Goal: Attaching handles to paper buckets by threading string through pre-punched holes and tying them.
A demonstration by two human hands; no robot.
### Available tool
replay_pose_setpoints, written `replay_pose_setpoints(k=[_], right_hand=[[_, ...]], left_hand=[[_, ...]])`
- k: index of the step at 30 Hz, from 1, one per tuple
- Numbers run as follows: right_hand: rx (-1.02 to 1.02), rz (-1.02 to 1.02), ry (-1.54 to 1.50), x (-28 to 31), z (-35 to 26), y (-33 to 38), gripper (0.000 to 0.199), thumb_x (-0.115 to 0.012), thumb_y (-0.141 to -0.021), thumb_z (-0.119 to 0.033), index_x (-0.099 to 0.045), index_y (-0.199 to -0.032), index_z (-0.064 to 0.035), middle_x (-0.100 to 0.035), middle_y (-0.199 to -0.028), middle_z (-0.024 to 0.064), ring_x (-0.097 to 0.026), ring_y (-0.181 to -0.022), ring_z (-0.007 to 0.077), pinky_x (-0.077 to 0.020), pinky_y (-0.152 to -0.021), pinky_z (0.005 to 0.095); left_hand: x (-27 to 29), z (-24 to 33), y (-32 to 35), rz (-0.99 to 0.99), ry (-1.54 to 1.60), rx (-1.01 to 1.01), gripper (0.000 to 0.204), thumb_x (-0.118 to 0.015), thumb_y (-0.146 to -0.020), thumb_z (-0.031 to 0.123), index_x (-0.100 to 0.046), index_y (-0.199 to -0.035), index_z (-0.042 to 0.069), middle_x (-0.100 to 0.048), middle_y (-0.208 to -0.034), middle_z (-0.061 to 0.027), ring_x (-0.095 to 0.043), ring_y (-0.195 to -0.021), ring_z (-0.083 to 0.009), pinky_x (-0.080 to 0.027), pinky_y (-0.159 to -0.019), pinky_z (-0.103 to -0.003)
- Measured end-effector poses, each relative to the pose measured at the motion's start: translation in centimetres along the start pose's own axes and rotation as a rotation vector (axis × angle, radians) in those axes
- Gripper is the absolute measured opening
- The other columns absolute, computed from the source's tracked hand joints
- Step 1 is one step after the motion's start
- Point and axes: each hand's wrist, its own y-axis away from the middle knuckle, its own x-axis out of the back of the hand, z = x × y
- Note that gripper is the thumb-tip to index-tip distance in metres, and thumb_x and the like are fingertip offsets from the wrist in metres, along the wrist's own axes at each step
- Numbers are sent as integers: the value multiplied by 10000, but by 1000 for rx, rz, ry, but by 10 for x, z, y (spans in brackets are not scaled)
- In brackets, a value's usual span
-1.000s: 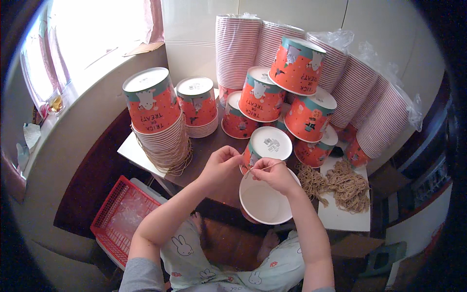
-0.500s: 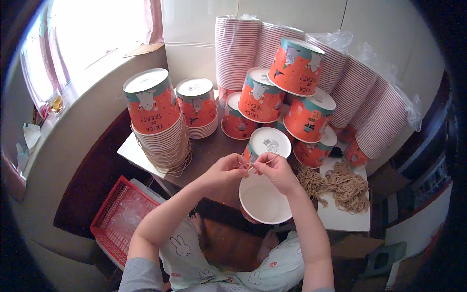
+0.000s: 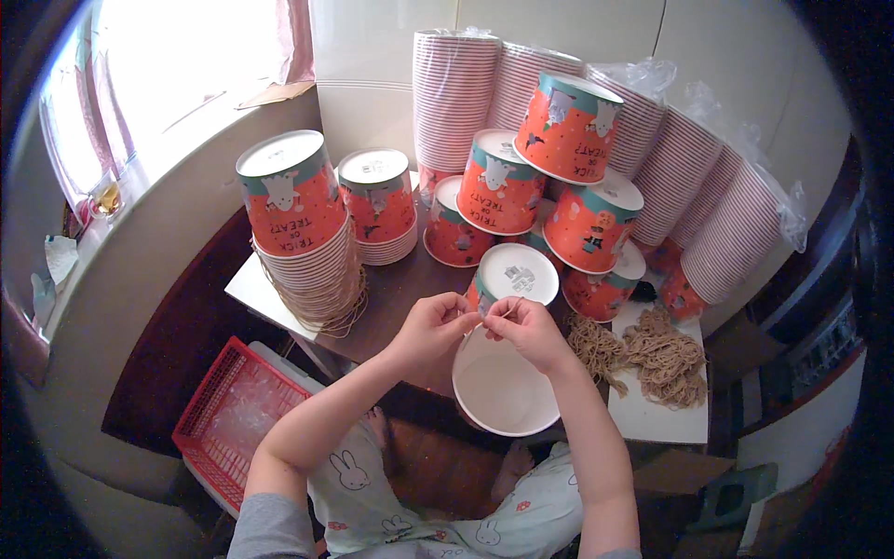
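Note:
Both my hands meet over the near edge of a paper bucket [image 3: 504, 387], which tilts its white inside toward me. My left hand [image 3: 433, 328] pinches a thin tan cord with thumb and forefinger. Fingertips almost touching it, my right hand [image 3: 528, 334] is closed in a pinch on the same cord. How the cord meets the bucket is hidden by my fingers. Just behind stands an upside-down bucket [image 3: 518, 276] with a white base. Loose tan cords [image 3: 665, 361] lie in heaps to the right of my right hand.
Orange and teal buckets [image 3: 499, 194] stand upside down in a pile behind my hands. Tall nested stacks [image 3: 454, 102] in clear plastic line the wall. At left, a nested stack [image 3: 291, 210] has cords hanging round it. A red basket [image 3: 200, 410] sits lower left.
The open bucket has shifted slightly toward me. My fingertips have drawn closer together, and less of the cord shows between them.

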Motion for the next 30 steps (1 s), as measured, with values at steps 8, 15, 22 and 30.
replay_pose_setpoints(k=[8, 15, 22, 30], right_hand=[[63, 53, 5, 0, 4, -2, 47, -563, -817, -72, -541, -811, -31, -556, -715, 7, -520, -651, 70, -429, -617, 201], [123, 181, 159, -4, 7, -5, 43, -553, -811, -48, -542, -790, -12, -552, -696, 7, -506, -634, 68, -420, -609, 197], [133, 219, 112, -2, -27, 0, 92, -588, -799, -74, -621, -803, 12, -603, -699, 27, -532, -611, 67, -442, -588, 202], [240, 211, 59, -13, -44, -1, 132, -597, -804, -89, -627, -874, 19, -611, -698, 32, -561, -620, 73, -465, -593, 208]], left_hand=[[1, -9, -1, 40, -34, -13, 160, -568, -822, 126, -604, -839, -29, -600, -755, -18, -532, -704, -64, -461, -634, -227], [2, -13, -3, 43, -89, -36, 143, -573, -819, 117, -607, -847, -20, -607, -754, -17, -536, -715, -65, -458, -650, -222], [7, -8, -2, 46, -162, -183, 168, -604, -773, 135, -616, -883, 9, -564, -855, -76, -540, -830, -151, -438, -733, -279], [4, 7, -1, 100, -352, -358, 169, -641, -731, 137, -624, -862, 31, -571, -825, -69, -521, -828, -190, -428, -743, -298]])
